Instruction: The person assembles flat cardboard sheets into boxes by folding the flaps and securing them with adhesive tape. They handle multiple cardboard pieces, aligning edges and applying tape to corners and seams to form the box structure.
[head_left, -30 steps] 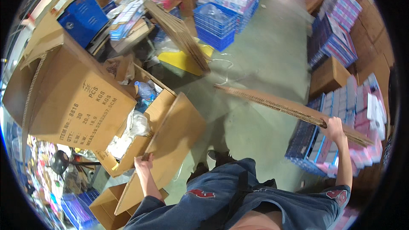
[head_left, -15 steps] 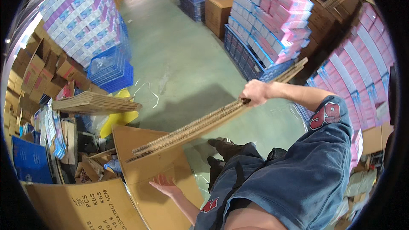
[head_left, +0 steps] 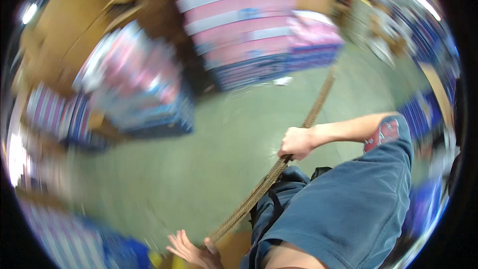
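Observation:
My right hand (head_left: pixel 297 143) is closed around a thin stack of flattened cardboard (head_left: pixel 244 206), gripping it near the middle of its upper edge. The cardboard is seen edge-on and slants from the lower middle up toward the right, in front of my body. At the stack's lower end, my left hand (head_left: pixel 191 251) is open with its fingers spread. It holds nothing; whether its thumb touches the cardboard, I cannot tell. A wider brown cardboard face shows beside that hand at the bottom of the view.
Ahead, pink and white boxes (head_left: pixel 239 20) are stacked high over blue crates (head_left: pixel 254 72). A blurred pile of pink and white packs (head_left: pixel 139 69) stands to the left, near large brown cartons (head_left: pixel 64 35). A white scrap (head_left: pixel 283 80) lies on the green floor (head_left: pixel 214 129).
The view has swung to the right, away from the carton and the cardboard pile at the left. The held cardboard now slants more steeply. My left hand is lower, near the stack's lower end.

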Demonstrator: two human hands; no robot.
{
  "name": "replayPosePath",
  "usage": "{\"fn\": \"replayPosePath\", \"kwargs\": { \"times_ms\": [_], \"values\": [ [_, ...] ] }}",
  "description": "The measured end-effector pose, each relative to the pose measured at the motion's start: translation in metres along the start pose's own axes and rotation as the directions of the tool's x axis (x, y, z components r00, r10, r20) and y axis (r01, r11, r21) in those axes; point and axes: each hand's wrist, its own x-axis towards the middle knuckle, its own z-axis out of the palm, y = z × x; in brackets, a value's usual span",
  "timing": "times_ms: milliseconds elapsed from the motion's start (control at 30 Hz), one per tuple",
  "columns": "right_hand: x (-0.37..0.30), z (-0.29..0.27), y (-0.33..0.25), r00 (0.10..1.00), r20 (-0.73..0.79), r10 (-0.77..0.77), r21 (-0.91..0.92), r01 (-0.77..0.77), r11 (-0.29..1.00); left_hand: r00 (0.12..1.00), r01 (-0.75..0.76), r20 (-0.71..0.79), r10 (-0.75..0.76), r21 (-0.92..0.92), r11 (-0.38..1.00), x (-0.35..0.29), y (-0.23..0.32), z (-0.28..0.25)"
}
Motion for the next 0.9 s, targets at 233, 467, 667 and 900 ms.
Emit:
{"fn": "replayPosePath", "kwargs": {
  "times_ms": [233, 467, 667, 900],
  "values": [
    [-0.234, 0.102, 0.072, 0.883, -0.233, 0.409, 0.132, -0.388, 0.912, 0.349, -0.257, 0.765, 0.541, -0.477, 0.840, 0.085, 0.216, 0.065],
    [-0.496, 0.227, 0.118, 0.572, -0.271, 0.774, 0.344, -0.693, 0.633, 0.222, -0.530, 0.369, 0.903, -0.732, 0.429, 0.073, 0.507, 0.134],
    [-0.698, 0.295, 0.177, 0.276, -0.114, 0.954, 0.460, -0.837, 0.297, -0.015, -0.614, 0.221, 0.975, -0.772, 0.166, 0.054, 0.803, 0.174],
    [-0.860, 0.390, 0.126, -0.068, 0.023, 0.997, 0.468, -0.881, -0.071, -0.325, -0.616, -0.093, 0.941, -0.734, -0.286, -0.074, 1.053, 0.171]
  ]
}}
